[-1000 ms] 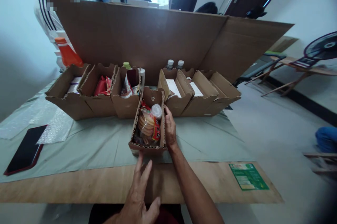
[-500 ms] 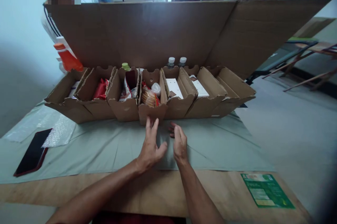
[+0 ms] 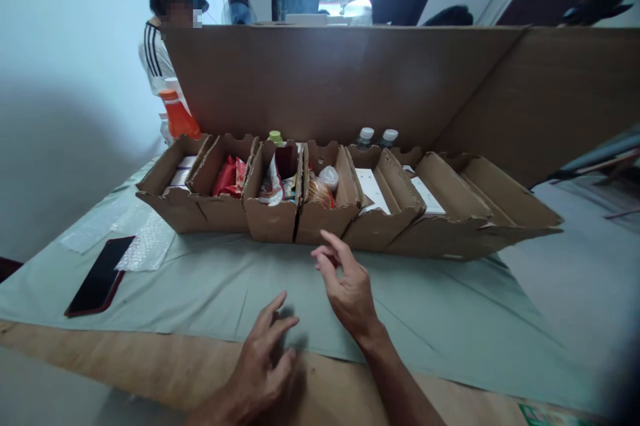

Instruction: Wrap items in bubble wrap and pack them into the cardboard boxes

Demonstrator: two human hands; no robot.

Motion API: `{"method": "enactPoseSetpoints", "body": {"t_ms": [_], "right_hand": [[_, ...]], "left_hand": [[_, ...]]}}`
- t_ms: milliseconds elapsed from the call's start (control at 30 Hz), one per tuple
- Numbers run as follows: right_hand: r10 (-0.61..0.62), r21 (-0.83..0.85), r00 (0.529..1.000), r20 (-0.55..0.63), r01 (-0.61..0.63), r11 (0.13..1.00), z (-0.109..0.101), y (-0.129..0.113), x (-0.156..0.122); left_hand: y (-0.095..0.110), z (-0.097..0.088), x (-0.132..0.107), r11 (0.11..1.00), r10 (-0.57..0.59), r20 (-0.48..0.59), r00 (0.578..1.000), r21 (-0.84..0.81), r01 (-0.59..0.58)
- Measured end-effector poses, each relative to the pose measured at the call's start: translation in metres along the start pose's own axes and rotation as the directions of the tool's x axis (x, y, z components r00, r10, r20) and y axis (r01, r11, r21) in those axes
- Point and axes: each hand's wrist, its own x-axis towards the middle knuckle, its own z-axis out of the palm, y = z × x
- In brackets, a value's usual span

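Nearest, at the front edge of the worktop [image 3: 150,363]: left hand [image 3: 263,353], fingers parted and loosely bent, free of any load. Slightly farther, above the green cloth [image 3: 210,296]: right hand [image 3: 353,289], fingers partly curled, likewise unloaded; fingertips close to the front of the middle box [image 3: 325,225], contact not determinable. Location of middle box: on the cloth, fourth in a row of seven, front roughly level with left-hand neighbour. Inside: biscuit pack [image 3: 318,193] and round clear-wrapped item [image 3: 329,177]. Progress, by judgement: box apparently seated in line and let go; at most minor straightening left, none evident. Orientation: upright, open top upward, low front toward the near edge, long axis front to back. Behind the row: white-capped bottles [image 3: 367,135], then upright cardboard panel [image 3: 325,83].
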Motion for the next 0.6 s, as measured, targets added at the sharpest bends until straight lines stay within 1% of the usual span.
{"method": "enactPoseSetpoints", "body": {"t_ms": [67,133,200,233,300,367,400,467,533,600], "right_hand": [[-0.084,-0.136,0.989,0.117,0.100,0.986,0.017,-0.023,0.033],[-0.084,-0.319,0.977,0.194,0.144,0.937,0.035,-0.037,0.065],[-0.042,-0.482,0.979,0.202,0.136,0.866,0.048,-0.045,0.088],[-0.029,-0.532,0.981,0.193,0.129,0.837,0.052,-0.048,0.095],[-0.030,-0.573,0.982,0.186,0.133,0.809,0.055,-0.052,0.096],[-0.045,-0.572,0.976,0.211,0.161,0.805,0.054,-0.057,0.081],[-0.060,-0.565,0.973,0.223,0.179,0.805,0.052,-0.061,0.069],[-0.118,-0.525,0.965,0.235,0.228,0.820,0.052,-0.071,0.035],[-0.215,-0.413,0.947,0.238,0.300,0.860,0.054,-0.083,-0.007],[-0.291,-0.211,0.926,0.243,0.343,0.915,0.056,-0.097,-0.051]], "left_hand": [[-0.011,-0.017,-0.013,0.999,-0.034,-0.097,0.995,0.037,0.037],[-0.019,-0.030,-0.021,0.996,-0.060,-0.173,0.983,0.054,0.070],[-0.024,-0.040,-0.024,0.995,-0.075,-0.222,0.972,0.050,0.089],[-0.025,-0.044,-0.026,0.994,-0.085,-0.241,0.967,0.043,0.098],[-0.025,-0.052,-0.028,0.992,-0.116,-0.252,0.961,0.022,0.126],[-0.025,-0.059,-0.030,0.987,-0.160,-0.279,0.947,-0.017,0.162],[-0.025,-0.061,-0.031,0.982,-0.189,-0.307,0.933,-0.043,0.184],[-0.026,-0.064,-0.035,0.968,-0.250,-0.373,0.893,-0.112,0.224],[-0.029,-0.064,-0.042,0.944,-0.324,-0.425,0.845,-0.199,0.262],[-0.032,-0.062,-0.053,0.908,-0.412,-0.454,0.790,-0.280,0.312]]}}
